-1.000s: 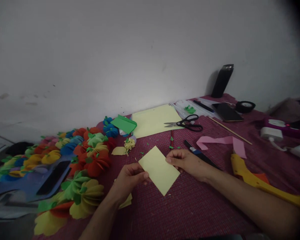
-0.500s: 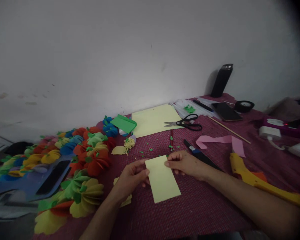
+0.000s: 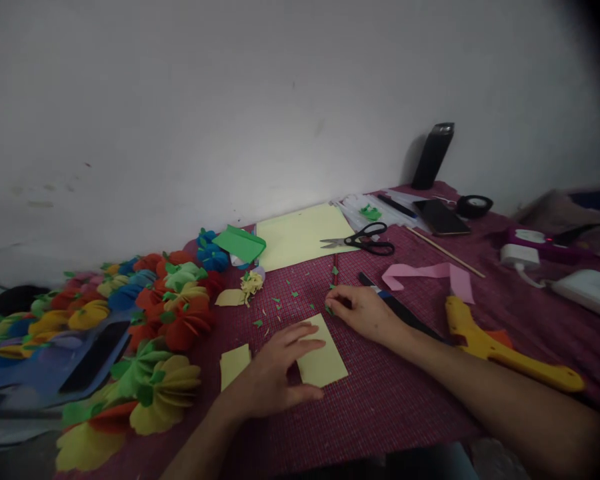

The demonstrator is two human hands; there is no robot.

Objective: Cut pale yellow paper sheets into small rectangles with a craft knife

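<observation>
Crowding together well left of the yellow card are paper ornaments; nearer the card lies a small yellow stack. The left hand, fingers spread, extends over the card's left edge (the card lies flat). Just beside its far corner, the right hand holds thumb close to fingertips; whether they pinch anything, I cannot tell. A glue gun lies well right of the card.

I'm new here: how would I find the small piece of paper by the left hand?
On the dark red tablecloth, find the left hand, spread open near the middle. A small, pale yellow paper rectangle lies there, partly covered by it. It is far smaller than the yellow sheet under the scissor blades and, unlike the yellow pieces farther left, it shows past the fingers.
</observation>
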